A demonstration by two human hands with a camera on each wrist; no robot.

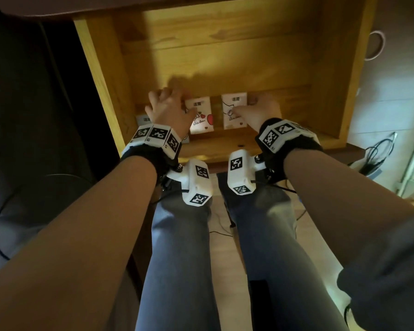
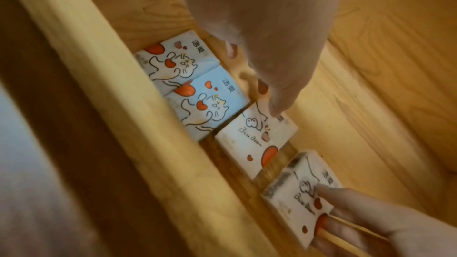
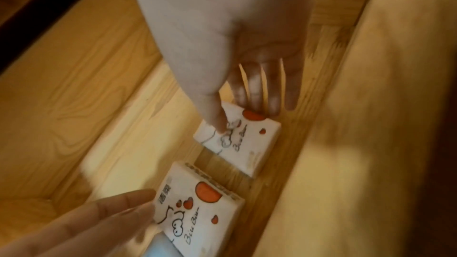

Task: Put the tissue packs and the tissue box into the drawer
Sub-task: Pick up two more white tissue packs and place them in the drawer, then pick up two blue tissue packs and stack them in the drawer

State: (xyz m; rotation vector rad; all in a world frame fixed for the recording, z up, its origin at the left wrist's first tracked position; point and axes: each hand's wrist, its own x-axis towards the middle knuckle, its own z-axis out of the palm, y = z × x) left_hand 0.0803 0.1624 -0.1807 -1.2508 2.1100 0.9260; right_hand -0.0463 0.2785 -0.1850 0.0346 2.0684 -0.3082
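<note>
White tissue pack [image 2: 256, 138]: script "Biu Biu"; Chinese characters blurred.

Honey-yellow pine wooden drawer [image 1: 101, 75], visible grain. Two white rectangular tissue packs [image 2: 257, 140] [image 2: 296, 192], black line cartoon, red-orange hearts, script lettering. Beside those, toward the drawer's left wall, two pale blue rectangular tissue packs [image 2: 178, 62] [image 2: 210, 105], black-outlined cat, orange-red hearts. White wrist bands [image 1: 153, 137], black square-code markers. Grey-blue trousers [image 1: 177, 247].

Tissue packs [image 1: 200, 118] side by side in drawer [image 1: 101, 75]
</note>
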